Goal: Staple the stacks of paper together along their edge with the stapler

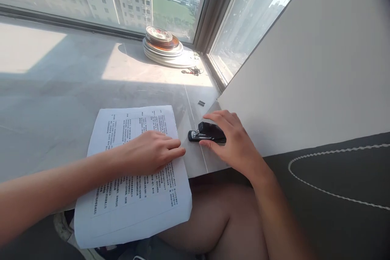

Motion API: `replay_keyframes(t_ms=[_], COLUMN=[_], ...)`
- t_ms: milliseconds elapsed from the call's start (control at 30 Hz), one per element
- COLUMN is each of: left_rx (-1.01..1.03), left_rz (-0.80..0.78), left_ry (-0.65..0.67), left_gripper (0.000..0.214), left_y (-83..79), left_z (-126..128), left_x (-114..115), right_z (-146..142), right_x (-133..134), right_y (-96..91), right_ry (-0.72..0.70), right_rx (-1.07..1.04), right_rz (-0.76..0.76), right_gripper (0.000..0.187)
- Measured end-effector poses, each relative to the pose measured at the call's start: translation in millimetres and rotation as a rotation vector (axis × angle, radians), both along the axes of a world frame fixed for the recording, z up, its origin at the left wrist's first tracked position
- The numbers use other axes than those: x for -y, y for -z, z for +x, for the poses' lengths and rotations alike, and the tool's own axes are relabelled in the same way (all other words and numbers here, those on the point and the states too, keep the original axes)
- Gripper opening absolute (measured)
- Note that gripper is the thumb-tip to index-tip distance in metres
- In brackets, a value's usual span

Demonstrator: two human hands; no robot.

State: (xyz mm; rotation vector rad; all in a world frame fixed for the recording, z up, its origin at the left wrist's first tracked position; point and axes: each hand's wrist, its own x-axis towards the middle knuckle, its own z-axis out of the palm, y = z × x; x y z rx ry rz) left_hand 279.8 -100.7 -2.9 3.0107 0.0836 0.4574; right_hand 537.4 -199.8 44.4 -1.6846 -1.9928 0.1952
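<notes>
Printed sheets of paper [137, 215] lie on the grey sill, their near end sticking out past its edge. My left hand [155, 152] rests palm down on the sheets, fingers stretched toward their right edge. To the right, a black stapler [210, 133] lies on the sill, its front end pointing left at the paper, with a gap between them. My right hand [233, 138] is curled around the stapler's rear part, thumb on the near side and fingers over the far side. The palm hides the stapler's back end.
Two short dark staple strips [201, 103] lie beyond the stapler. A stack of plates [164, 50] stands in the window corner, with a bunch of keys [193, 71] beside it. A white wall [304, 61] rises on the right. My legs [210, 211] are below the sill.
</notes>
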Motion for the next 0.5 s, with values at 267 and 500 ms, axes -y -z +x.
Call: replay_keyframes(t_ms=[267,500], left_rx=[-0.035,0.025], left_rz=[0.047,0.059], left_ry=[0.013,0.026], left_gripper=[0.017,0.019], left_y=[0.4,1.3], left_z=[-1,0], left_x=[2,3], right_z=[2,-10], right_x=[-3,3], right_y=[4.1,1.2], right_ry=[-0.049,-0.127], right_rx=[-0.108,-0.05], right_rz=[-0.12,-0.206], right_gripper=[0.023,0.03])
